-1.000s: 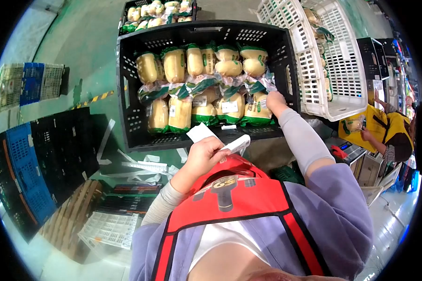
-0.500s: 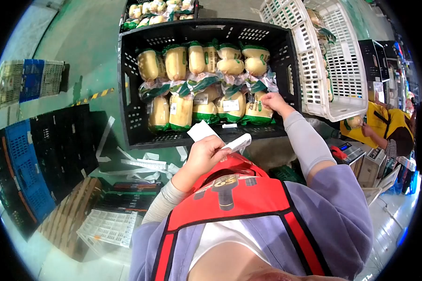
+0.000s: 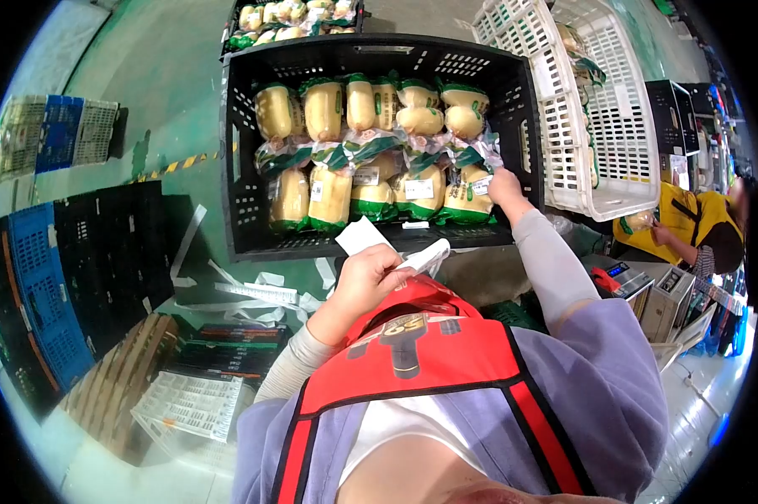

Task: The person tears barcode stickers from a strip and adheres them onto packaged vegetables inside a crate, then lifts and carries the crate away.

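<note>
My left hand (image 3: 368,279) is closed around a strip of white labels (image 3: 425,257), whose free end sticks out past the fingers on the far side. At the near right corner of a black crate (image 3: 379,50), my right hand (image 3: 508,191) has its fingers curled together at the edge of a vegetable pack (image 3: 465,200). A white label (image 3: 481,185) lies on that pack, beside the fingertips. Whether they grip anything is hidden. Two rows of clear and green packs of pale yellow, potato-like vegetables fill the crate; several in the near row carry white labels.
A white crate (image 3: 618,202) stands to the right, and another crate of packs (image 3: 295,13) is behind. Loose label backing (image 3: 265,294) lies at the left, near stacked crates (image 3: 85,277). A person in a yellow vest (image 3: 677,218) holds a pack near a scale (image 3: 623,277).
A white label now shows on the near right pack, where none was visible before. My right hand has shifted slightly right, to the pack's edge. My left hand keeps the label strip in place.
</note>
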### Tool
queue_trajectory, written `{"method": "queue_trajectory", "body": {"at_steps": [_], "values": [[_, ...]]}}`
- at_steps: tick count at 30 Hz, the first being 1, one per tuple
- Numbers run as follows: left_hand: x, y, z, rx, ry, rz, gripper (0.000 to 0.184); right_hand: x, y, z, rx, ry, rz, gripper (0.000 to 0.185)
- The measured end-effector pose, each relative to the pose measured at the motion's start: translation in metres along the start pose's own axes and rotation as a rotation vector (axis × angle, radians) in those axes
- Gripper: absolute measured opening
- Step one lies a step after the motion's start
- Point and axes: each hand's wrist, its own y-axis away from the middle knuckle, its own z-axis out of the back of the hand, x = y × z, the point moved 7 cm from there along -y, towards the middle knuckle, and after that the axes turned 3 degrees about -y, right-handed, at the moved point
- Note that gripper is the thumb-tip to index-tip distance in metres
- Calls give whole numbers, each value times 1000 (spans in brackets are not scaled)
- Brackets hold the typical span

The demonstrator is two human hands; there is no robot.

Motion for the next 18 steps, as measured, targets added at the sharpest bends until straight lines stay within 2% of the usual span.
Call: {"method": "queue_trajectory", "body": {"at_steps": [2,12,15,16,18], "values": [[0,1,0,1,-2,4,18,10,3,2,14,33,13,26],[1,5,4,-10,-7,-9,18,15,-3,6,19,129,184,23],[3,5,5,-6,-21,2,18,16,6,4,342,-5,169,23],[4,5,4,6,-35,10,18,14,5,3,340,-5,167,23],[3,2,3,-4,-18,-4,19,0,0,-13,416,-334,-94,12]]}}
